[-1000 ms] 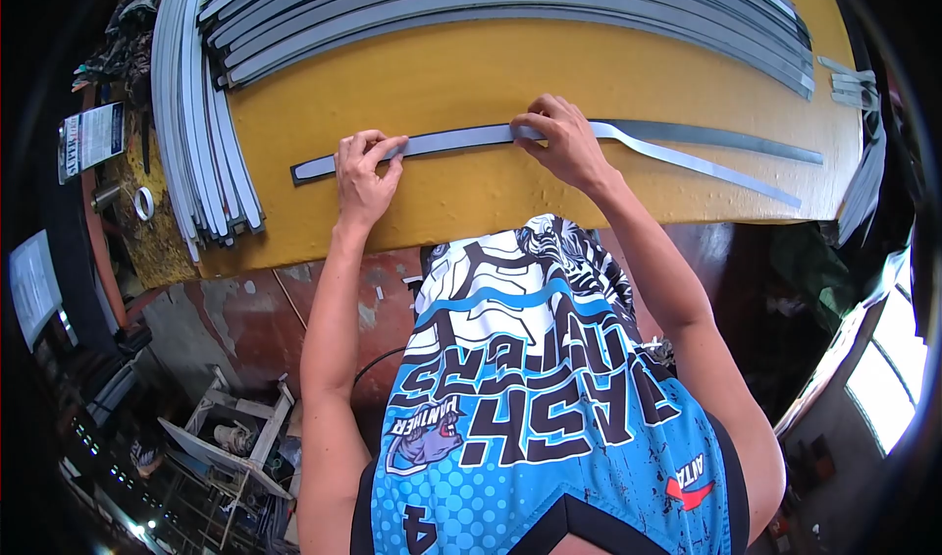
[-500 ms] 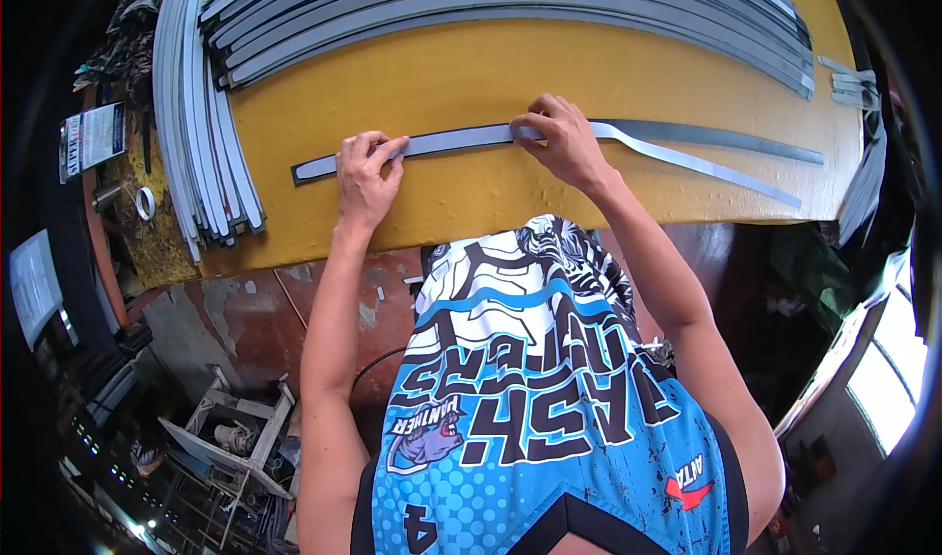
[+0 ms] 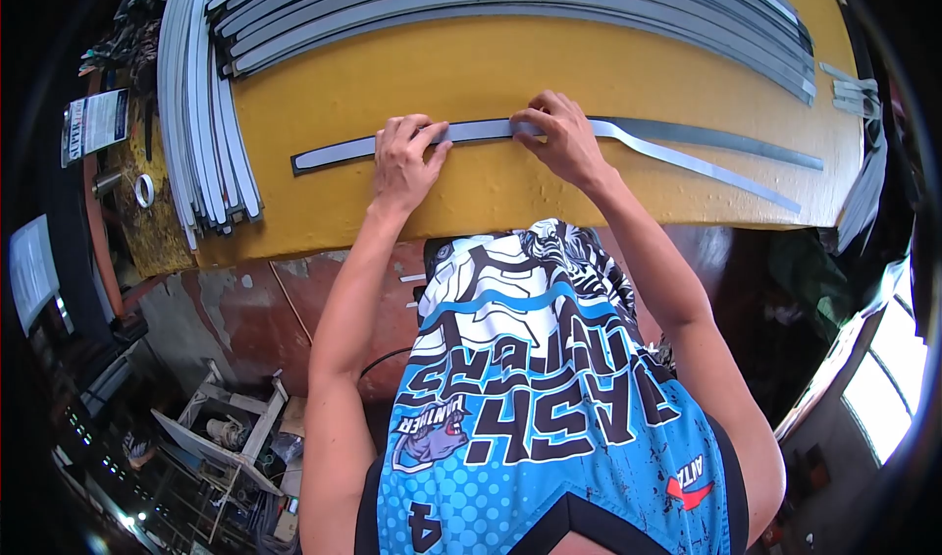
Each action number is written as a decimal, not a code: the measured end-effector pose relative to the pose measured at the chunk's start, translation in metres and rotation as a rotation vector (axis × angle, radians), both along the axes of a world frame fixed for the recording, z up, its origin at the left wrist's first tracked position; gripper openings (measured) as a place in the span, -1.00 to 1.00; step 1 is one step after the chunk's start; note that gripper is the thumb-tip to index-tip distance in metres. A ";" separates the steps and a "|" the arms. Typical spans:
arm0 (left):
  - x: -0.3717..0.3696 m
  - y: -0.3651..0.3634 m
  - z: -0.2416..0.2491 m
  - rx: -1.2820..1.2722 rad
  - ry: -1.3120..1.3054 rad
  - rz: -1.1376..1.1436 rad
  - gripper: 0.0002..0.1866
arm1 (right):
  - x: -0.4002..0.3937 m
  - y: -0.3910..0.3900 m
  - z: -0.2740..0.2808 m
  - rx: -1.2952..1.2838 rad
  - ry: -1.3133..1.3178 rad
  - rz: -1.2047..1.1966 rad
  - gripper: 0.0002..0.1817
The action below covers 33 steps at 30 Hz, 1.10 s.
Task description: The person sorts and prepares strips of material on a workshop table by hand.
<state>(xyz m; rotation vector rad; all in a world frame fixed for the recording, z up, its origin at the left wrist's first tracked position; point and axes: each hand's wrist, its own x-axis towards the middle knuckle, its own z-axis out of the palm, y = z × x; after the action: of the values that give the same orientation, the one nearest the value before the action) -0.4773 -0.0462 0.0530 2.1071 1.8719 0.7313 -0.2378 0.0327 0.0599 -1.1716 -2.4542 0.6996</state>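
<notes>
A long light grey strip (image 3: 341, 151) lies on top of a wider dark strip (image 3: 706, 139) on the yellow table. My left hand (image 3: 408, 158) grips both edges of the layered strips, fingers on the far side and thumb on the near side. Farther right, my right hand (image 3: 563, 141) pinches the light strip against the dark one, fingers curled. Beyond that hand the light strip parts from the dark one and slants toward the near table edge. My fingers hide short lengths of both strips.
Stacks of similar layered strips (image 3: 510, 7) lie along the back of the yellow table (image 3: 324, 94). Another bundle (image 3: 199, 113) runs down the left side. A white tape ring (image 3: 145, 191) sits at the left edge, and loose grey strips (image 3: 856, 99) hang at the right.
My left hand has slid right along the layered strips, closer to my right hand. The right hand stays in almost the same place.
</notes>
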 end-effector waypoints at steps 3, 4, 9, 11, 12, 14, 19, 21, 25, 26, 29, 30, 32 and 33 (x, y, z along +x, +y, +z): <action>0.000 0.000 -0.003 0.005 0.006 0.012 -0.75 | 0.000 0.000 -0.001 -0.005 0.017 0.004 -0.81; 0.000 0.000 -0.003 0.010 0.005 0.012 -0.76 | 0.000 0.000 -0.001 -0.003 0.018 0.002 -0.81; -0.001 0.001 -0.002 0.007 0.012 0.010 -0.77 | -0.001 0.002 0.000 -0.026 0.021 0.010 -0.80; 0.000 0.002 0.000 -0.001 0.017 0.008 -0.77 | -0.001 0.002 0.000 -0.027 0.012 -0.001 -0.82; 0.001 0.002 0.002 0.000 0.017 0.005 -0.77 | -0.002 0.002 0.000 -0.031 0.002 -0.009 -0.83; 0.003 0.003 0.005 -0.029 0.023 0.013 -0.76 | -0.002 0.002 -0.001 -0.034 -0.001 -0.011 -0.83; 0.023 0.010 -0.001 0.012 -0.032 -0.064 -0.74 | -0.003 0.002 -0.002 -0.032 0.004 -0.015 -0.82; 0.029 0.012 -0.001 0.001 -0.068 -0.073 -0.75 | -0.003 0.003 -0.001 -0.040 -0.008 -0.009 -0.82; 0.032 0.014 0.000 -0.008 -0.066 -0.056 -0.80 | -0.002 0.004 -0.006 -0.023 0.031 0.005 -0.81; 0.032 0.014 0.000 -0.010 -0.068 -0.057 -0.81 | -0.002 0.003 -0.005 -0.023 0.035 0.003 -0.81; 0.033 0.015 0.001 -0.013 -0.057 -0.060 -0.80 | -0.003 0.003 -0.004 -0.019 0.037 -0.001 -0.82; 0.034 0.016 0.002 -0.011 -0.056 -0.061 -0.80 | -0.003 0.003 -0.004 -0.017 0.031 -0.004 -0.82; 0.037 0.016 0.005 -0.035 -0.038 -0.046 -0.79 | -0.004 0.003 -0.005 -0.027 0.027 -0.007 -0.82; 0.042 0.017 0.006 -0.032 -0.038 -0.047 -0.79 | -0.004 0.003 -0.005 -0.037 0.022 -0.009 -0.83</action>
<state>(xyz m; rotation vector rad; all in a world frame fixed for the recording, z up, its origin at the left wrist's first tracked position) -0.4355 -0.0291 0.0585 2.0950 1.7971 0.7201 -0.2417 0.0357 0.0544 -1.1816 -2.4261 0.7543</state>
